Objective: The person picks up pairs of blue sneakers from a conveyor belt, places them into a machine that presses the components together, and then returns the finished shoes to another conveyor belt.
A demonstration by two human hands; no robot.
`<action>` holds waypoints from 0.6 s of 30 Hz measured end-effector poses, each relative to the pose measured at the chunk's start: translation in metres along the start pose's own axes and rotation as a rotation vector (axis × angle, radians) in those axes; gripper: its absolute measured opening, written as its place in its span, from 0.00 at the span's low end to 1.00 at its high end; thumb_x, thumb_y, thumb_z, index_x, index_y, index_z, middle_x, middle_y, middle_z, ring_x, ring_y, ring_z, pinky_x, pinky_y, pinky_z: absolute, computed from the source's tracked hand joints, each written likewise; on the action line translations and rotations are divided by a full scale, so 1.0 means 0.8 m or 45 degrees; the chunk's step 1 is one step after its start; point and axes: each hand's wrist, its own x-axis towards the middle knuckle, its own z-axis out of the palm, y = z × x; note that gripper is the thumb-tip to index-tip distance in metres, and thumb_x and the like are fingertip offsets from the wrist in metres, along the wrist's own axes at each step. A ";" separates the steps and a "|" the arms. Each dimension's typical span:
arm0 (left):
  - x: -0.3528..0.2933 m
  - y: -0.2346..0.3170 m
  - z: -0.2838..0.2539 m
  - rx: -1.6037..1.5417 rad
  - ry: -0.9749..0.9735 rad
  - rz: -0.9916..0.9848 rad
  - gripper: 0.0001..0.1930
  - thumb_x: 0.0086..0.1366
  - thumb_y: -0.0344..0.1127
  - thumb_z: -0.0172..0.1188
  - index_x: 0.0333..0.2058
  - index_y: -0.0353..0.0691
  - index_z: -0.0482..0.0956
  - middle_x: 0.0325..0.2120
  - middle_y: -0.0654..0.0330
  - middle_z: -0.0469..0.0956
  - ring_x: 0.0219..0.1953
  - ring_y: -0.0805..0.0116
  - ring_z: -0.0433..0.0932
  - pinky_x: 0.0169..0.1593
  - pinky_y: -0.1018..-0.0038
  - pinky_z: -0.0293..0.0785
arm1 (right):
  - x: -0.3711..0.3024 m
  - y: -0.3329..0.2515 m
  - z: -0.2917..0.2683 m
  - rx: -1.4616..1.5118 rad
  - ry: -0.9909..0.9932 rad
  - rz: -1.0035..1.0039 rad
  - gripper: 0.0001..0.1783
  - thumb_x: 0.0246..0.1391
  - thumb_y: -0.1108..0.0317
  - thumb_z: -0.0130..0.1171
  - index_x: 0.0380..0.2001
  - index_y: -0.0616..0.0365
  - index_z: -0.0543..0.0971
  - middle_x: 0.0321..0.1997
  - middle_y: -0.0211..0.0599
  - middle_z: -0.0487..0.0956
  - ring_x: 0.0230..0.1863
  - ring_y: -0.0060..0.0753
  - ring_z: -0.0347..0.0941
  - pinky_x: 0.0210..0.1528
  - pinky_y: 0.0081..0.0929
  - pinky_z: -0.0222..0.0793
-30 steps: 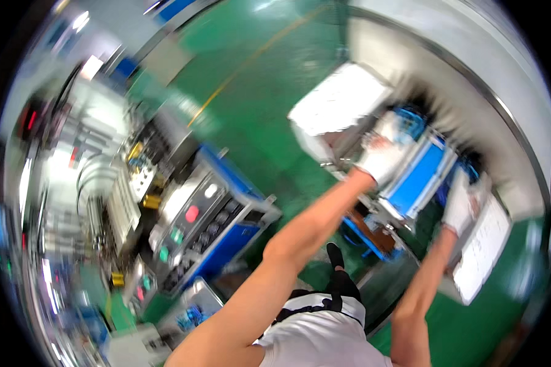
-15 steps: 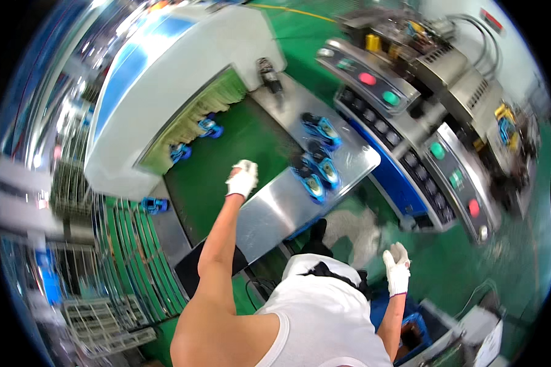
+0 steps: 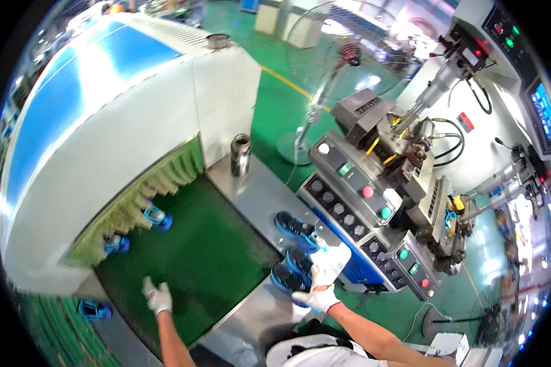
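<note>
My left hand [image 3: 158,297], in a white glove, is held over the green conveyor belt [image 3: 202,244] with its fingers apart and nothing in them. My right hand [image 3: 319,296], also gloved, is at the heel end of the black-and-blue sports shoes on the steel ledge. Its thumb and fingers are spread, one side by the nearer shoe [image 3: 286,278], the other by the shoe beside it [image 3: 300,264]. Whether it presses on them I cannot tell. Another shoe [image 3: 295,226] lies farther along the ledge. Two blue shoes [image 3: 158,218] [image 3: 117,244] sit on the belt by the fringe curtain.
A white machine housing [image 3: 147,116] with a fringe curtain [image 3: 147,196] spans the belt. A steel flask [image 3: 240,155] stands on the steel ledge [image 3: 251,183]. At right is a machine with button panels [image 3: 355,177]; behind it, a fan [image 3: 349,55]. Another blue shoe [image 3: 95,309] lies left of the belt.
My right hand has come up from beside my body to the shoes on the ledge. The left hand remains over the belt, its fingers now more spread. The view has shifted.
</note>
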 end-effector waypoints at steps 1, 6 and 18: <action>0.044 -0.001 -0.015 -0.030 0.053 -0.036 0.35 0.65 0.37 0.60 0.69 0.36 0.60 0.69 0.44 0.60 0.69 0.45 0.61 0.70 0.53 0.61 | 0.002 -0.006 -0.005 -0.092 -0.045 0.065 0.69 0.38 0.34 0.73 0.73 0.64 0.52 0.76 0.60 0.52 0.77 0.64 0.46 0.75 0.57 0.49; 0.276 -0.074 -0.021 0.397 0.132 -0.189 0.31 0.73 0.51 0.51 0.71 0.49 0.59 0.69 0.43 0.60 0.66 0.40 0.66 0.65 0.53 0.66 | -0.003 -0.019 0.022 -0.216 0.000 0.114 0.67 0.33 0.39 0.77 0.70 0.67 0.58 0.73 0.67 0.54 0.73 0.72 0.50 0.73 0.58 0.52; 0.275 -0.156 0.009 0.594 0.248 0.322 0.17 0.76 0.36 0.50 0.60 0.40 0.70 0.57 0.45 0.74 0.51 0.48 0.80 0.49 0.62 0.78 | 0.013 -0.034 0.043 -0.222 0.100 0.132 0.63 0.32 0.40 0.77 0.69 0.59 0.62 0.72 0.65 0.55 0.72 0.75 0.50 0.71 0.64 0.54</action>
